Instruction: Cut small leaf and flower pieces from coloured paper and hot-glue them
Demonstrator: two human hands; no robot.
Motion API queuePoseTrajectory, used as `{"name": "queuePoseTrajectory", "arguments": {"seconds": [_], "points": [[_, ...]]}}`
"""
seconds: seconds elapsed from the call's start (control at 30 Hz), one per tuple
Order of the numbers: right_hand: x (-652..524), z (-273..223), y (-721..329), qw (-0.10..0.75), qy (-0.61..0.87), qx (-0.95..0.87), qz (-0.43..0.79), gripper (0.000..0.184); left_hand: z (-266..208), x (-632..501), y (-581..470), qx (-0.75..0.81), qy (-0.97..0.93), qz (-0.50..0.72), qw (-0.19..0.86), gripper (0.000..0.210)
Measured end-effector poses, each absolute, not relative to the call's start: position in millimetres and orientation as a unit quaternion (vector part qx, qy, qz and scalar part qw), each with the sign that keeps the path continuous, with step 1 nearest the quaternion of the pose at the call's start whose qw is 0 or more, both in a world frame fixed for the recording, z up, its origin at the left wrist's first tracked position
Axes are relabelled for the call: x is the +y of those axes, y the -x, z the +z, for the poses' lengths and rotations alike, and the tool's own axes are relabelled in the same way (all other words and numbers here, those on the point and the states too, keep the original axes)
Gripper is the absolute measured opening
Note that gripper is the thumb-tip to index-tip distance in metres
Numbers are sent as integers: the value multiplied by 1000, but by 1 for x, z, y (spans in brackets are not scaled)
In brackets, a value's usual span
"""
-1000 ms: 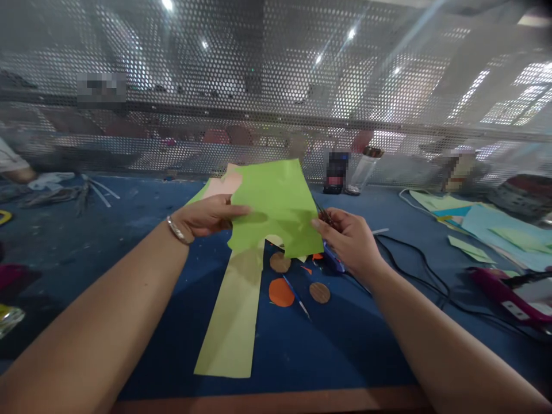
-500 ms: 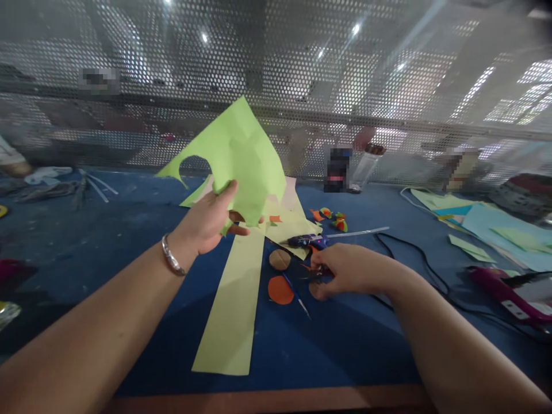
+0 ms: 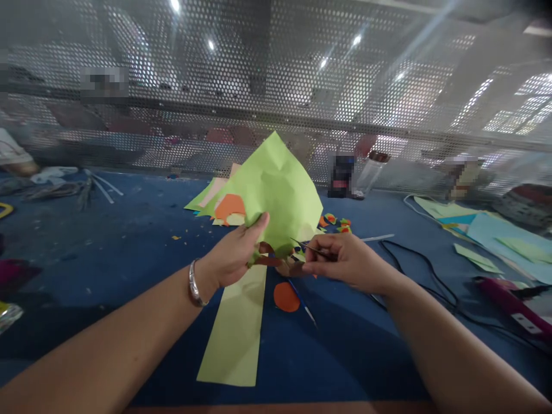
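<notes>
My left hand (image 3: 235,248) pinches a light green paper sheet (image 3: 284,192) by its lower edge, thumb on top, and holds it up above the table. Close to the sheet's lower right edge is my right hand (image 3: 340,256), its fingers closed around scissors (image 3: 317,249). The thin dark blades point left toward the paper; the handles are mostly hidden in the fingers. Below the hands, an orange paper circle (image 3: 287,297) lies beside a blue, thin-tipped tool (image 3: 302,302). A brown disc (image 3: 288,267) is partly covered behind the hands.
A pale yellow-green strip (image 3: 233,339) runs toward the front edge. Small red-green paper pieces (image 3: 344,224) lie behind my right hand. Black cable (image 3: 425,270), a magenta power strip (image 3: 513,305) and coloured sheets (image 3: 500,230) are at right. A perforated metal screen (image 3: 276,75) stands behind.
My right hand has risen from the table with the scissors and moved up to the green sheet. My left hand has brought the sheet rightward and lower.
</notes>
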State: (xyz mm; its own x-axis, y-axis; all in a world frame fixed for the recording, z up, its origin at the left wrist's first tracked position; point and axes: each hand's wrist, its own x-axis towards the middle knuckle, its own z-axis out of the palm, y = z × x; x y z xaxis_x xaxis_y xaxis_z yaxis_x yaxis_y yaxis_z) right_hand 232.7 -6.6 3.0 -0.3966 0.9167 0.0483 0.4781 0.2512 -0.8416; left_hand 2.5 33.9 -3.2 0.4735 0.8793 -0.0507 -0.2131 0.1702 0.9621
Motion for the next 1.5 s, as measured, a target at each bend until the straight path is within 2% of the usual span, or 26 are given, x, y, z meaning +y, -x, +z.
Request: {"name": "queuePoseTrajectory", "arguments": {"seconds": [0.17, 0.33, 0.6, 1.07, 1.13, 1.27, 1.5], "points": [[-5, -4, -226, 353, 494, -711, 357, 22, -10, 28, -9, 326, -469, 337, 748, 40], [-4, -4, -227, 359, 520, -715, 298, 17, -11, 29, -12, 317, -441, 345, 765, 31], [-7, -4, -225, 358, 512, -716, 310, 17, -7, 26, -14, 298, -437, 321, 786, 27], [-7, -8, -225, 335, 495, -727, 337, 16, -5, 25, -8, 294, -593, 239, 711, 8], [-8, -8, -223, 337, 494, -728, 335, 17, -8, 25, -7, 279, -624, 235, 691, 17], [-9, -9, -222, 341, 502, -730, 315, 20, -14, 25, -6, 288, -650, 270, 650, 24], [-8, -7, -221, 372, 541, -712, 249, 27, -8, 24, -6, 325, -684, 357, 547, 8]]}}
